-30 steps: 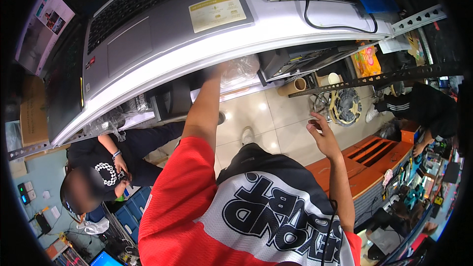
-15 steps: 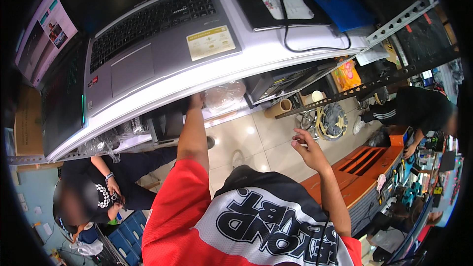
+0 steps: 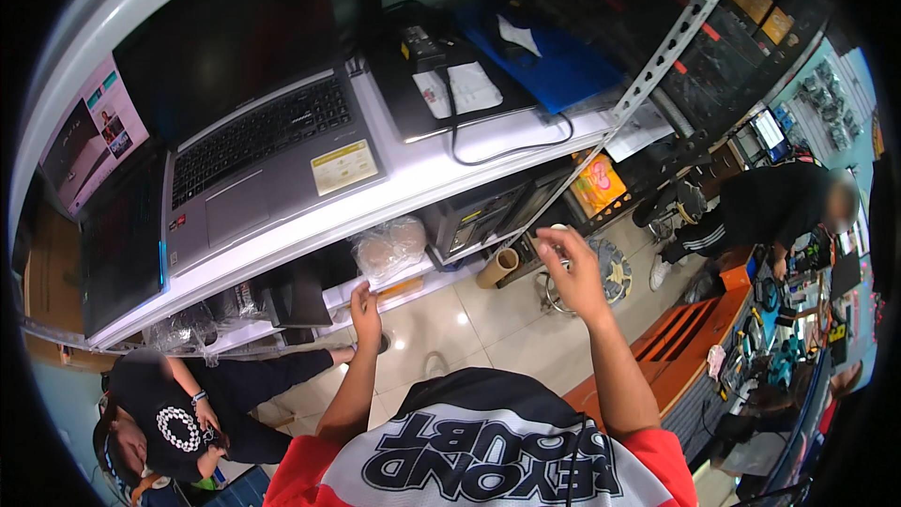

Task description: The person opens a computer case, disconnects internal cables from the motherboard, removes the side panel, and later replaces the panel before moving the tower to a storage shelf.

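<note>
My left hand is raised just below the edge of a lower shelf, its fingers loosely apart and nothing in them. Closest to it is a bundle wrapped in clear plastic, lying on that shelf. My right hand is lifted farther right over the aisle, thumb and fingers spread, holding nothing. On the upper shelf a grey laptop stands with its lid up. Beside it lies a closed black laptop with a power adapter and papers on top.
A metal shelf post rises at right. An orange packet and a cardboard tube are below. One person sits at lower left; another bends over a cluttered bench at right. An orange wooden unit flanks the aisle.
My left hand has drawn back from the lower shelf, beside the wrapped bundle. My right hand has risen. The view has shifted, showing more of the upper shelf.
</note>
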Tool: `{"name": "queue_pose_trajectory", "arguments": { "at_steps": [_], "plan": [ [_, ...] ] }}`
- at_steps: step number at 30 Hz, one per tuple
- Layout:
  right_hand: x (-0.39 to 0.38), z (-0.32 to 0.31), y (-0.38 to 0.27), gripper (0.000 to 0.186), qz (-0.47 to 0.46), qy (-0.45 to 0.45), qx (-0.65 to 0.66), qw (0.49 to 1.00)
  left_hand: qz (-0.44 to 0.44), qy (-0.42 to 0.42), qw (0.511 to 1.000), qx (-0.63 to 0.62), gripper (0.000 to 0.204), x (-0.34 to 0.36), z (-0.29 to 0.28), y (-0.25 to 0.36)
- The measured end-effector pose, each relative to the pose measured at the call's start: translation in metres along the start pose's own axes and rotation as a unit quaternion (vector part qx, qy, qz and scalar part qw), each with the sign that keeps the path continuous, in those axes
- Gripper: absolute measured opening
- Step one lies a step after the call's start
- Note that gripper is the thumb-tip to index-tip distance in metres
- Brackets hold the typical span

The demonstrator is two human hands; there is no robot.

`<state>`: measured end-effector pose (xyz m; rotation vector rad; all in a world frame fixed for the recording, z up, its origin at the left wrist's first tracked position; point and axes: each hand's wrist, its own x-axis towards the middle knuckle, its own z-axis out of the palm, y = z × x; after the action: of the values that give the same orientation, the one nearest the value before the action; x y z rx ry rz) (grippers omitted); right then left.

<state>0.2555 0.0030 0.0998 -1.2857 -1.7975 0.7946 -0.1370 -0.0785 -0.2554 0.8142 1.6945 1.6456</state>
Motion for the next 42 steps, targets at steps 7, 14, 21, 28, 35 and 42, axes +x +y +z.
{"name": "queue_pose_trajectory", "arguments": {
  "at_steps": [7,14,21,28,35,42],
  "plan": [
    [0.166,-0.08,-0.007,0.033,-0.296,0.164,-0.251,0.907,-0.093,-0.161,0.982,-0.028,0.028,-0.068,0.037,0.043],
    [0.198,-0.076,0.013,0.053,-0.288,0.139,-0.337,0.885,-0.058,-0.184,0.981,-0.004,0.032,-0.112,0.11,0.099],
    [0.216,-0.135,0.043,0.049,-0.376,0.129,-0.344,0.851,0.363,-0.07,0.911,0.185,0.013,-0.105,0.211,0.343],
    [0.222,-0.135,0.025,0.048,-0.359,0.044,-0.316,0.877,0.317,0.161,0.837,0.415,0.039,0.02,0.224,0.442],
    [0.206,-0.135,0.005,0.041,-0.438,-0.026,-0.328,0.836,0.078,0.041,0.83,0.551,0.071,0.058,0.249,0.468],
    [0.185,-0.247,-0.158,0.033,-0.588,0.122,-0.152,0.785,0.091,0.08,0.876,0.467,0.084,0.059,0.215,0.444]
  ]
}}
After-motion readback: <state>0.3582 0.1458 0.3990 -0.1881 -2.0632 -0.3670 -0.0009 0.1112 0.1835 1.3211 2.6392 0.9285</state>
